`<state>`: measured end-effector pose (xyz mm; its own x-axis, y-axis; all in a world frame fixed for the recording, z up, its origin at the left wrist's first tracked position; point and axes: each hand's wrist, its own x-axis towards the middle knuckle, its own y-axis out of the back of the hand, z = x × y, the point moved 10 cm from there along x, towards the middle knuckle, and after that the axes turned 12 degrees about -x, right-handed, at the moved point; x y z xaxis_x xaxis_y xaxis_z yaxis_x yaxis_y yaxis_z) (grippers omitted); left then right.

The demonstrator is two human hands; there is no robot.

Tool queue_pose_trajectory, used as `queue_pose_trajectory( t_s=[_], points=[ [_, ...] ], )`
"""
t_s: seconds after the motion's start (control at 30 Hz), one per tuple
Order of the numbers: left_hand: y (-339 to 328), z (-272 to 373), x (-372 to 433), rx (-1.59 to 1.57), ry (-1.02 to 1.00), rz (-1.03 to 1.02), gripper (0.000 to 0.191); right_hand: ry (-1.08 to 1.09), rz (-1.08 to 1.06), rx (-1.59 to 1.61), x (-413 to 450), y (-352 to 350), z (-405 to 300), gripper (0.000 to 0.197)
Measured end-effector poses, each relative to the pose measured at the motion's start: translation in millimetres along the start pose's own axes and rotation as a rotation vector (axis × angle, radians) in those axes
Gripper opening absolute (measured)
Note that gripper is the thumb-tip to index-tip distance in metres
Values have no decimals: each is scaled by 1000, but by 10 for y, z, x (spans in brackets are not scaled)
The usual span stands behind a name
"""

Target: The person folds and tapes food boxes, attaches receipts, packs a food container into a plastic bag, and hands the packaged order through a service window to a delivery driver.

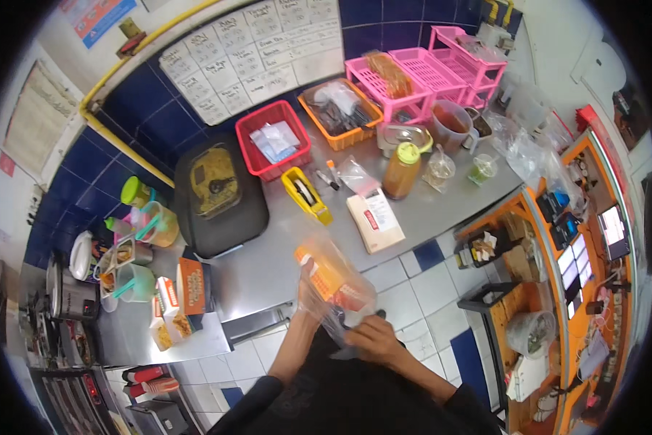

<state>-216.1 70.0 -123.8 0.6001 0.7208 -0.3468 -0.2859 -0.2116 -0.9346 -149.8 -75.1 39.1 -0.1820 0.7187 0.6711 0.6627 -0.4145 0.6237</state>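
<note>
A clear plastic bag [361,280] surrounds an orange and red food box [328,277] in front of my body. My left hand [306,285] grips the box at its left side, with film of the bag about the fingers. Bunched plastic at the bag's near end is pinched in my right hand [373,338]. Beyond the box, on the steel counter, lie a yellow tape dispenser [307,197] and a white carton [376,222] with a printed slip on it.
Red [274,140] and orange [341,114] baskets stand at the back, left of pink plastic racks [429,70]. A sauce bottle [402,171] is near the carton. A black lidded tray [222,201] and filled food boxes [168,315] are at left; an orange shelf unit [554,272] is at right.
</note>
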Motion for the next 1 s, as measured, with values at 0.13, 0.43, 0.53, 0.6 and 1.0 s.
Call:
queue_pose_trajectory(
  t_s=[0.13, 0.43, 0.53, 0.6, 1.0],
  points=[
    [-121, 275, -117, -19, -285, 43, 60, -511, -182, -45, -1067, -576, 1138, 17],
    [665, 1076, -392, 150, -607, 455, 60, -534, -773, 876, -363, -1115, -51, 25],
    [1366, 1602, -221, 12, -640, 513, 64, -485, -830, 781, -561, -1448, -57, 25],
    [1774, 1740, -388, 137, -615, 651, 69, -343, -620, 763, -36, -1154, -311, 21],
    [171, 1441, -650, 1649, 129, 590, 76, -859, -147, 282, 954, -1393, 1919, 14]
  ],
)
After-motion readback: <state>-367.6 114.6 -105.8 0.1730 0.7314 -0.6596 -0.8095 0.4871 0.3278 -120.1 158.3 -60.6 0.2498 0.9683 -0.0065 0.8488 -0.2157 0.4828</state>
